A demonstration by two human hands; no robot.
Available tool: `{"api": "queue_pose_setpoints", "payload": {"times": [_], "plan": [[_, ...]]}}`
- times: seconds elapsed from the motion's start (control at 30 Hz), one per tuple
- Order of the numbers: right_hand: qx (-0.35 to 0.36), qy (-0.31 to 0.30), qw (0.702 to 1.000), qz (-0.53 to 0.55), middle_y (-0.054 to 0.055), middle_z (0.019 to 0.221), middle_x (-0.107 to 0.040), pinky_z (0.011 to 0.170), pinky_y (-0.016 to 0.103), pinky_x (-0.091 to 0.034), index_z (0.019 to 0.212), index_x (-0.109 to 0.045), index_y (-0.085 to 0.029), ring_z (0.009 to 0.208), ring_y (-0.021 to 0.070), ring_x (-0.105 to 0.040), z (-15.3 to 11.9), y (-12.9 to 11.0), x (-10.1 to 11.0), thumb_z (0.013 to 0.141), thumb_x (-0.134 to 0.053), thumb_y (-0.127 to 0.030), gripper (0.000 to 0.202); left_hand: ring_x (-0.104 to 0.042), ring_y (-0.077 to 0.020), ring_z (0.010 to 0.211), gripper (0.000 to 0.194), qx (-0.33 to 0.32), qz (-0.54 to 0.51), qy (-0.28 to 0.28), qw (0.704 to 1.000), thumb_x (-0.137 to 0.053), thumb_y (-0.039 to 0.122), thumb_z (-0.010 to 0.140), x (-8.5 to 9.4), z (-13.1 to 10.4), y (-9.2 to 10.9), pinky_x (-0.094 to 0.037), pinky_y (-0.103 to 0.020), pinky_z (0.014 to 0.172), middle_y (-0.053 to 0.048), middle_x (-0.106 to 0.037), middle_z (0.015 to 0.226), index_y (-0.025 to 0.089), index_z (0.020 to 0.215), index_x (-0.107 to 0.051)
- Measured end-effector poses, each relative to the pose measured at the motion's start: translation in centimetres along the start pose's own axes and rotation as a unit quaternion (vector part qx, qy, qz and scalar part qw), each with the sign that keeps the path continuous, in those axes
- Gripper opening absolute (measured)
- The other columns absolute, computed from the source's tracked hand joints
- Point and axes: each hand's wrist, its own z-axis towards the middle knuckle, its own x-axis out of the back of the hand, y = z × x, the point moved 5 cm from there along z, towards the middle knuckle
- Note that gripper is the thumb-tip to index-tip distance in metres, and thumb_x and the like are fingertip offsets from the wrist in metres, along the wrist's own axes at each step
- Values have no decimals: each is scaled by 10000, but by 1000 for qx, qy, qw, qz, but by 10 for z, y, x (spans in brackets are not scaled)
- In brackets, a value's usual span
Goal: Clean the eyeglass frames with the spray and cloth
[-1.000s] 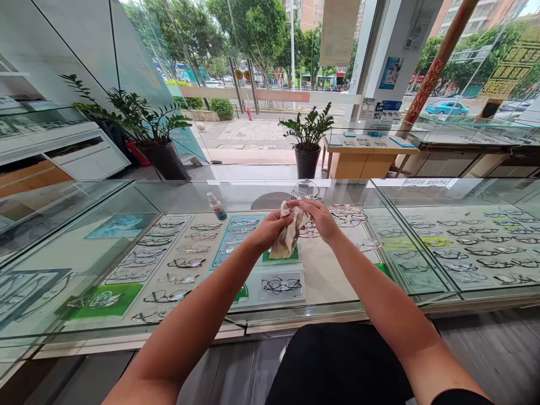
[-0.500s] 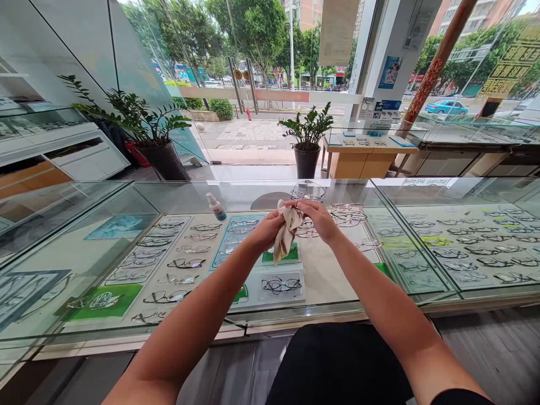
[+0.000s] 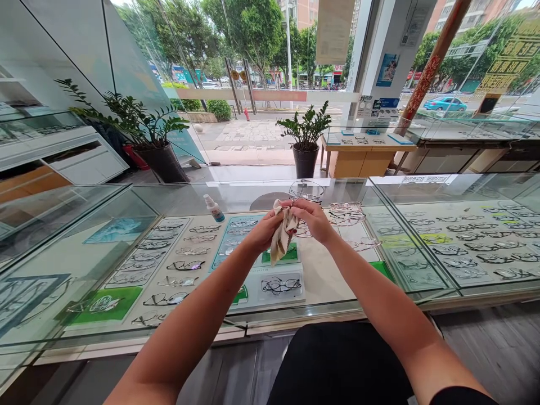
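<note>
- Matt, creased fabric is seen in the cloth (image 3: 279, 243).
- The display counter (image 3: 189, 197) is topped with smooth, reflective glass.
- The spray bottle (image 3: 214, 208) is moulded in what looks like plastic.
- The floor (image 3: 485, 337) is surfaced in streaky, wood-like grain.

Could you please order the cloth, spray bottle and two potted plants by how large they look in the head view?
Largest to smallest:
1. Leftmost potted plant
2. Middle potted plant
3. Cloth
4. Spray bottle
Apparent size only; the plants stand farther away.
</note>
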Motion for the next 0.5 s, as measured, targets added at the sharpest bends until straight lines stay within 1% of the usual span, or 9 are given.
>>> {"api": "queue_pose_setpoints", "payload": {"times": [0.13,0.23,0.3,0.4,0.5], "plan": [[48,4,995,-87,93,1333,-792,924,415,-543,1337,-840,-261,1157,291,-652,-6,-7,-7,961,-674,-422,442,-640,-143,524,486,1,13,15,1000,-1005,504,762,10,3,-1,-563,-265,534,10,-674,654,178,905,-675],[75,0,989,-126,98,1362,-793,973,444,-525,1391,-814,-270,1208,315,-648,-9,-14,-10,965,-681,-382,460,-631,-145,516,413,-2,18,28,999,-978,441,791,14,4,0,-551,-269,541,17,-662,640,181,904,-678],[75,-3,990,-122,99,1373,-791,993,454,-520,1390,-810,-268,1215,319,-654,-9,-15,-9,972,-669,-379,455,-657,-160,546,398,-4,21,38,999,-976,419,788,15,4,1,-561,-280,564,5,-692,676,176,937,-698],[55,-4,993,-106,85,1397,-782,947,426,-533,1374,-815,-275,1219,309,-653,-8,-12,-7,965,-654,-376,450,-674,-172,572,377,-6,23,49,999,-957,413,807,15,4,2,-570,-291,589,-11,-715,709,166,964,-720],[38,-3,997,-73,78,1396,-782,928,405,-546,1328,-832,-268,1200,290,-658,-6,-7,-5,961,-654,-390,426,-671,-166,572,368,-5,22,41,999,-961,397,798,13,3,2,-563,-284,584,-19,-722,717,156,948,-727]]}}
